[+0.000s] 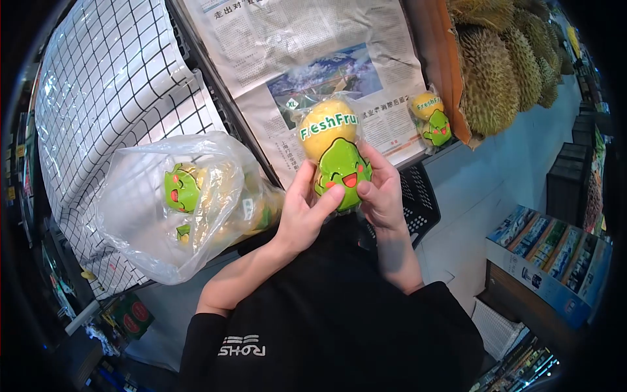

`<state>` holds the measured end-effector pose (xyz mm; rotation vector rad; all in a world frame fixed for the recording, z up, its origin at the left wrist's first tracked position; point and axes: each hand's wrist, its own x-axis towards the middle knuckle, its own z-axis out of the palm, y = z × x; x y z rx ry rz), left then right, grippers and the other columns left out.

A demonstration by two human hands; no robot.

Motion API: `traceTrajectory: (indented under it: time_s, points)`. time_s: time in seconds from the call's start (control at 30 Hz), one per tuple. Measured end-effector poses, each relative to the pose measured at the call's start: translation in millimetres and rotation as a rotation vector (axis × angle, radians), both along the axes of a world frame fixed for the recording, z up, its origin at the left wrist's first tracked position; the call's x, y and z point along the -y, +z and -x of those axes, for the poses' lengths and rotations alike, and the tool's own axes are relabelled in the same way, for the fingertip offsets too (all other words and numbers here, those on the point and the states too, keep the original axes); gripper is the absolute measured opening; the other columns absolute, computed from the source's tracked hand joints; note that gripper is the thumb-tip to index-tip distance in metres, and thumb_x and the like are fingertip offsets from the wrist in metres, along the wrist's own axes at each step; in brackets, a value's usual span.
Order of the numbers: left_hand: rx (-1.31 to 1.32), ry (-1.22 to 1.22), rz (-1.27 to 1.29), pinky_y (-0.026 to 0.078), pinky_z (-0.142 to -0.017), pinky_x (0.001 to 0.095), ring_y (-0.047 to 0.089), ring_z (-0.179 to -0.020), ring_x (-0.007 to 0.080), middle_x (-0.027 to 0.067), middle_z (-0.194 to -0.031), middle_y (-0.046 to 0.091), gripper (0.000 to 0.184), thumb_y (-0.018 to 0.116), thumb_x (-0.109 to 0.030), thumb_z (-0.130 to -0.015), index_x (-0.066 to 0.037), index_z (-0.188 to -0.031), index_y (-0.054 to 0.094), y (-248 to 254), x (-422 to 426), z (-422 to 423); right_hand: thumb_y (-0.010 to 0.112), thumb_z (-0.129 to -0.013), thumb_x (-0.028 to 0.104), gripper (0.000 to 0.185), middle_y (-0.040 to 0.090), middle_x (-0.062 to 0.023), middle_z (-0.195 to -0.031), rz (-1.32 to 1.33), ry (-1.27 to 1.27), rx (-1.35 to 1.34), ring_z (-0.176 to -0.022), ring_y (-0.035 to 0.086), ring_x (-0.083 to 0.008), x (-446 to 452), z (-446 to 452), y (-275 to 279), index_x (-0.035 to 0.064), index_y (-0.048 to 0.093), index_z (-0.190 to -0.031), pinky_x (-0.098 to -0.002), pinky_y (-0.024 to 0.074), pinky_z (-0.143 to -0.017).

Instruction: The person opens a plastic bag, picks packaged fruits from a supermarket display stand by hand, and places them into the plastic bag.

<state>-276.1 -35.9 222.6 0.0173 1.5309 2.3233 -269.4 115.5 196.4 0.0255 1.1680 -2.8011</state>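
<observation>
Both hands hold one clear plastic bag of yellow fruit (326, 134), printed "FreshFruit" above a smiling green cartoon face. My left hand (305, 208) grips its left edge, thumb pressed on the front. From the right, my right hand (382, 191) closes on the lower side, its thumb near the cartoon's cheek. Which fruit it is, I cannot tell. To the left, a large translucent plastic bag (140, 219) lies open-mouthed with several similar fruit packs (183, 186) inside. Another fruit pack (431, 119) stands at the right edge of the newspaper.
Newspaper (251, 39) lines the display surface in front of me. A white sheet under black wire grid (117, 59) lies at left. Spiky durians (493, 78) fill a cardboard box (444, 59) at right. A black plastic crate (421, 202) and a printed carton (548, 261) are at lower right.
</observation>
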Motion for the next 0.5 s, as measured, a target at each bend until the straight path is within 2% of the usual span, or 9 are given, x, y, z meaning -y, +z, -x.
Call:
traceTrajectory:
  time_s: [0.07, 0.27, 0.5]
  points:
    - [0.125, -0.087, -0.143, 0.038, -0.101, 0.0293, 0.048, -0.119, 0.0158, 0.0093, -0.13, 0.048, 0.058, 0.061, -0.011, -0.091, 0.002, -0.14, 0.032, 4, 13, -5, 0.071, -0.084, 0.007, 0.074, 0.045, -0.016, -0.139, -0.081, 0.013, -0.048, -0.128, 0.044, -0.0215, 10, -7, 3, -0.0097, 0.028, -0.142, -0.0341, 0.0357, -0.107]
    - [-0.007, -0.131, -0.173, 0.035, -0.105, 0.0311, 0.046, -0.124, 0.0169, 0.0108, -0.134, 0.046, 0.055, 0.054, -0.007, -0.094, 0.002, -0.142, 0.029, 16, 31, -16, 0.067, -0.086, 0.005, 0.072, 0.041, -0.0175, -0.142, -0.185, -0.021, -0.113, -0.131, 0.041, -0.0225, 28, -25, 31, -0.0102, 0.026, -0.143, -0.0347, 0.0319, -0.109]
    - [0.047, -0.181, -0.246, 0.031, -0.108, 0.0336, 0.041, -0.13, 0.0187, 0.0114, -0.14, 0.042, 0.058, 0.053, -0.005, -0.094, 0.002, -0.144, 0.025, 32, 48, -29, 0.066, -0.086, 0.003, 0.071, 0.039, -0.0196, -0.144, -0.309, -0.188, -0.175, -0.133, 0.039, -0.0235, 49, -49, 46, -0.0106, 0.026, -0.143, -0.0359, 0.0309, -0.11]
